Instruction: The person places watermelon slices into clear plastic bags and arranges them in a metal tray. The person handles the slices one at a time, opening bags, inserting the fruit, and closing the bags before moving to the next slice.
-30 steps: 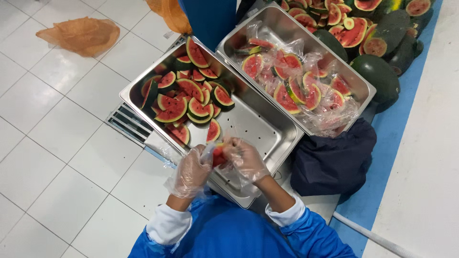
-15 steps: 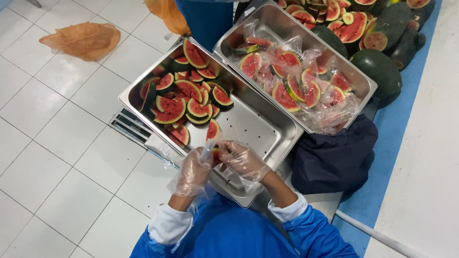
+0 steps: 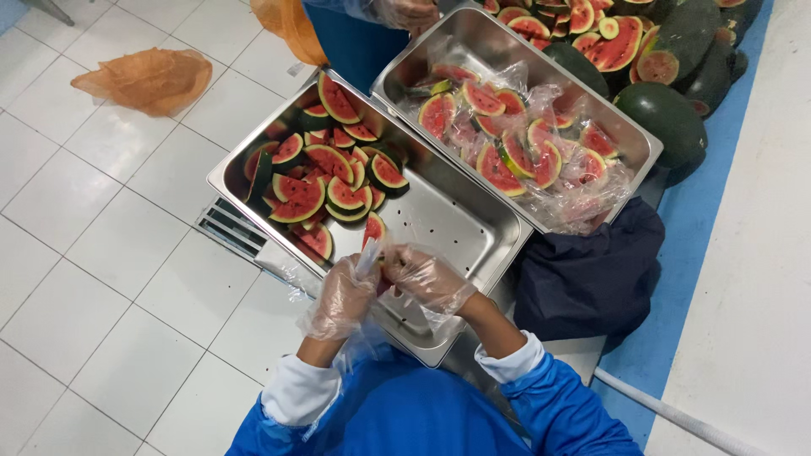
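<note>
Left hand (image 3: 345,295), right hand (image 3: 422,277): gloved fingers clamped on watermelon wedge (image 3: 378,272) | slick gloves could drop it into steel tray (image 3: 473,221).

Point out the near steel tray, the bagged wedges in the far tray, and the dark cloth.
Near steel tray (image 3: 460,221), head view, bare perforated floor.
Bagged wedges (image 3: 507,156), head view, red flesh of a wrapped wedge.
Dark cloth (image 3: 587,270), head view, middle of the folded fabric.
</note>
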